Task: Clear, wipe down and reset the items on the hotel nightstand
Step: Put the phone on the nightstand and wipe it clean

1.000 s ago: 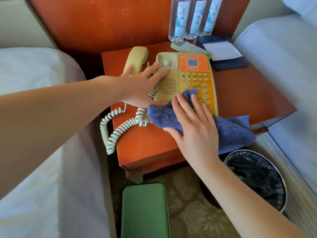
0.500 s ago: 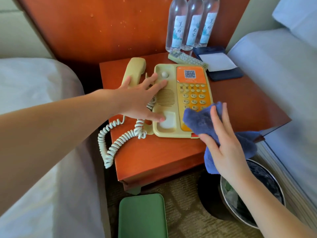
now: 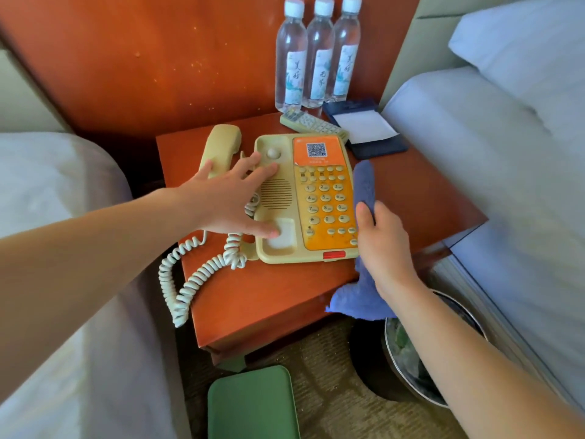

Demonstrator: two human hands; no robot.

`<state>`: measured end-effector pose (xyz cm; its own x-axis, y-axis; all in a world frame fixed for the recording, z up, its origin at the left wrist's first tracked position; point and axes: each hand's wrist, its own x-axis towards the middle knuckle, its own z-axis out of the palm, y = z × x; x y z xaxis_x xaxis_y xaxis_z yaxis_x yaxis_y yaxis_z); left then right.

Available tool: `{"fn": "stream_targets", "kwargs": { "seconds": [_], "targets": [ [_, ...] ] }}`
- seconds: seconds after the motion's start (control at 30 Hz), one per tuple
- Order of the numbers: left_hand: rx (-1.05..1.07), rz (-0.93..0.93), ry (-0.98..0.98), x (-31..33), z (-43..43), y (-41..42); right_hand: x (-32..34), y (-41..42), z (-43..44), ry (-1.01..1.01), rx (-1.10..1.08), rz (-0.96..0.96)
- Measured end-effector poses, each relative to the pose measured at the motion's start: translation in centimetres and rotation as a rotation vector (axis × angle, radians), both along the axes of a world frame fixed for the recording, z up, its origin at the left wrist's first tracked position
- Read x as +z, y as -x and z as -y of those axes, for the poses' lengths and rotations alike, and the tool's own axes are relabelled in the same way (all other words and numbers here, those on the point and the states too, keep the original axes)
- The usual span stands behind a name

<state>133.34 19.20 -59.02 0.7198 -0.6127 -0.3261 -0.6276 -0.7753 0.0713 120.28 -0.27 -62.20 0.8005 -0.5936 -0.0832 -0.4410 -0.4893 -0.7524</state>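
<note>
phone (image 3: 323, 201) set on nightstand (image 3: 269, 296), handset (image 3: 220, 147) laid off cradle at its left. left hand (image 3: 228, 201) spread wide, pressed flat on phone. blue cloth (image 3: 364, 182) gripped by right hand (image 3: 383, 245), fingers curled round it, held against phone's right edge.

The table (image 3: 259, 296) bears a phone (image 3: 304, 198) at its middle, the handset (image 3: 221, 144) lying just left of it and the coiled cord (image 3: 190, 280) hanging over the front left edge. At the back right stand three bottles (image 3: 319, 58), a remote (image 3: 311, 123) and a notepad (image 3: 364, 126) before them. On the floor (image 3: 323, 391) are a green case (image 3: 253, 403) and a bin (image 3: 411, 359)
</note>
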Motion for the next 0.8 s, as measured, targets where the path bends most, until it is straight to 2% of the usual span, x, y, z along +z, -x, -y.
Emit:
{"fn": "stream_targets", "kwargs": {
  "seconds": [0.13, 0.3, 0.43, 0.6, 0.8],
  "targets": [
    [-0.003, -0.017, 0.023, -0.5, -0.2, -0.1, -0.3, 2.7, -0.6, -0.055, -0.003, 0.076],
    [-0.006, -0.056, 0.009, -0.4, 0.2, -0.3, -0.6, -5.5, 2.8, -0.131, 0.013, 0.011],
    [-0.009, -0.084, 0.006, -0.5, 0.0, -0.6, -0.6, -9.7, 5.0, -0.168, 0.106, -0.012],
    [-0.017, -0.124, 0.004, -0.3, 0.0, -0.8, 0.5, -13.7, 5.2, -0.349, 0.123, -0.024],
    [-0.097, -0.223, -0.053, 1.3, -0.2, -1.4, 0.4, -10.2, 5.2, -0.441, 0.050, 0.093]
  ]
}}
